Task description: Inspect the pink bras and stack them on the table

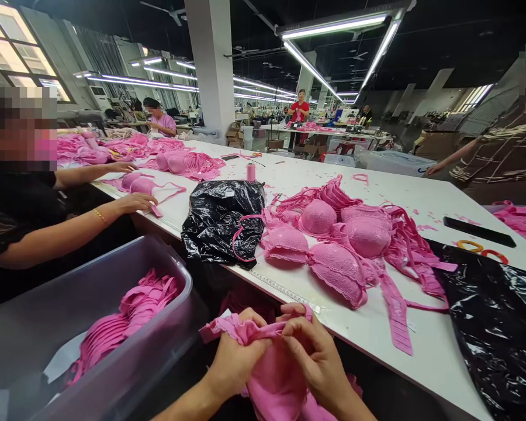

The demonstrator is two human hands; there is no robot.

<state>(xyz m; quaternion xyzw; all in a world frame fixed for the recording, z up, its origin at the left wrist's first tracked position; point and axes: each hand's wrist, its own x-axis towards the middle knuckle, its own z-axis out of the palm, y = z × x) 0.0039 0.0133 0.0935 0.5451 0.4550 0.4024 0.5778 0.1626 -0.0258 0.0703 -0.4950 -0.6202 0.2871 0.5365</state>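
Observation:
Both my hands hold a pink bra (276, 374) in front of the table's near edge. My left hand (239, 356) is closed on its upper edge, thumb on top, with a gathered end and a white tag sticking out to the left. My right hand (313, 351) pinches the same edge a little further right, fingers bent around the band. The lower part of the bra hangs below my hands, partly hidden by them. Beyond them, a heap of pink padded bras (350, 234) lies on the white table (421, 374).
Left of me stands a grey plastic bin (175, 257) with stacked pink bras. A co-worker's hands (135, 202) handle a bra on the table. Black plastic bags (223, 216) flank the heap. A thread spool (251, 171), a dark phone-like slab (479, 231) and scissors (493, 255) lie there.

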